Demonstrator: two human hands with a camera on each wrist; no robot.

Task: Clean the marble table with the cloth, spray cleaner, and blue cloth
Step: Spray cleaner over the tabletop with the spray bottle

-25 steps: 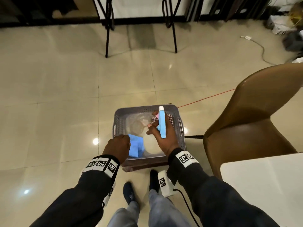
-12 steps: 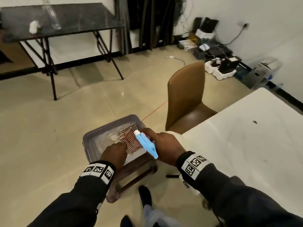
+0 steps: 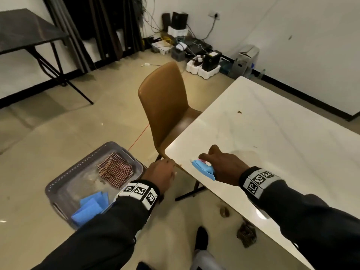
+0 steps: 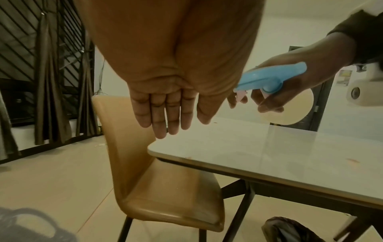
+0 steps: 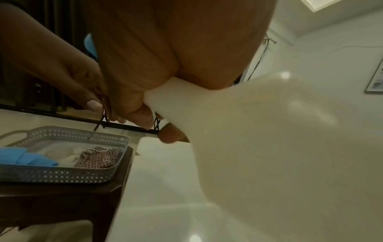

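We noted the right hand (image 3: 224,165) wrapped around the spray cleaner (image 3: 203,168), fingers (image 4: 267,104) curled about the neck and trigger, the pale bottle body hanging below the blue head in the left wrist view. The bottle hovered just above the near corner of the marble surface (image 3: 272,143); we could not tell whether its base touched. In the head view the sprayer's long axis ran from about 4 o'clock to 10 o'clock, nozzle at the 10 o'clock end, aimed back toward the corner edge rather than across the slab. The soiled area, with small brown specks (image 3: 239,112), lay toward 12 to 1 o'clock from the fingers.

Judgement: the coming spray turns on this mismatch — the nozzle would need swinging clockwise to face the dirt.

The left hand (image 3: 160,175) held nothing, fingers straight and together, poised off the surface just beside its corner at 9 o'clock of the right hand.

Both cloths sat in the grey basket (image 3: 58,184) on a dark stool at 8 o'clock — the checked cloth (image 3: 116,170) at the far end, the blue cloth (image 3: 88,209) at the near end. The left hand was clearly the nearer to them. A brown chair (image 3: 165,106) stood at 11 o'clock, tucked against the surface's edge.
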